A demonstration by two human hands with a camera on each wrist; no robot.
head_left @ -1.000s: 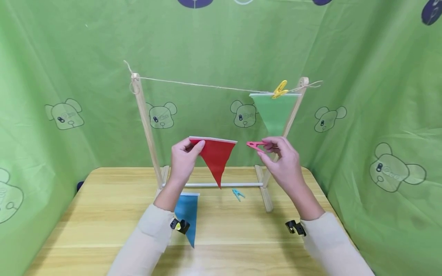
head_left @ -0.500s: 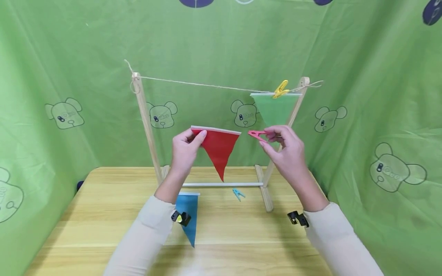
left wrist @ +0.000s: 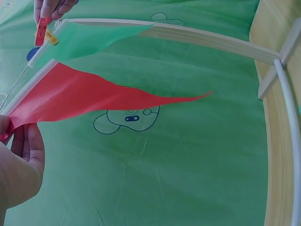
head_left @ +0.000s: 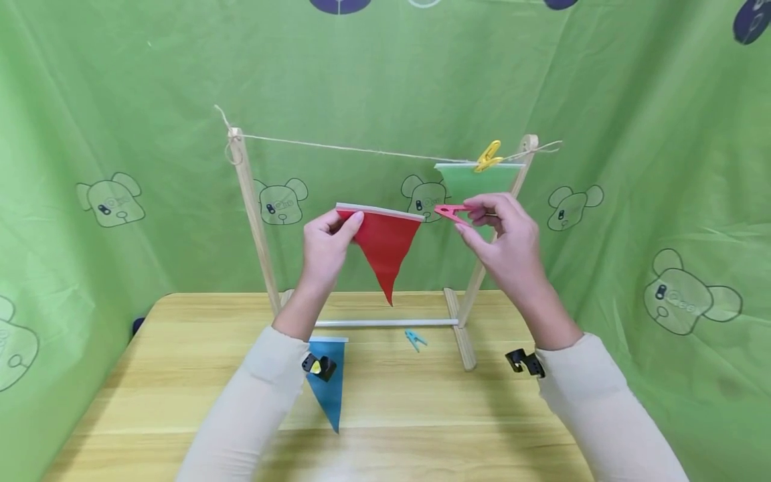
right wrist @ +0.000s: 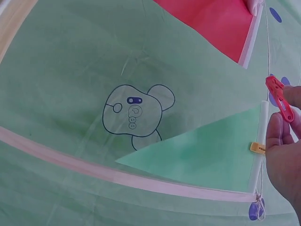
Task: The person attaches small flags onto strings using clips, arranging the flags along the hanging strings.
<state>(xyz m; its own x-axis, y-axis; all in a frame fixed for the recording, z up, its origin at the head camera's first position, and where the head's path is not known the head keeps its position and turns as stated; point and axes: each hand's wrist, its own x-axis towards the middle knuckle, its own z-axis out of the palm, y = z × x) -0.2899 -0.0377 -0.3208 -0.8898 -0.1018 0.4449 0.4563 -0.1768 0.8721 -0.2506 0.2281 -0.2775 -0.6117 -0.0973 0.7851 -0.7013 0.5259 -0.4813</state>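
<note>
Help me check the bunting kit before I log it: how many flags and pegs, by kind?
Flags: 3 (red flag, green flag, blue flag)
Pegs: 3 (yellow peg, pinkish-red peg, blue peg)
Total: 6

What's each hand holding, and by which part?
Fingers of the left hand pinch the red flag by its upper left corner; those of the right hand hold the pinkish-red clothespin by its handles.

A wrinkled green fabric curtain (head_left: 373, 80) printed with dark-outlined animal heads (head_left: 111, 200) backs the upper frame and both sides, dark purple rounded shapes (head_left: 340, 5) showing along the top edge; a pale yellow wood-grained bench (head_left: 421, 408) spans the lower frame, a small dark object (head_left: 138, 326) beside its left edge
</note>
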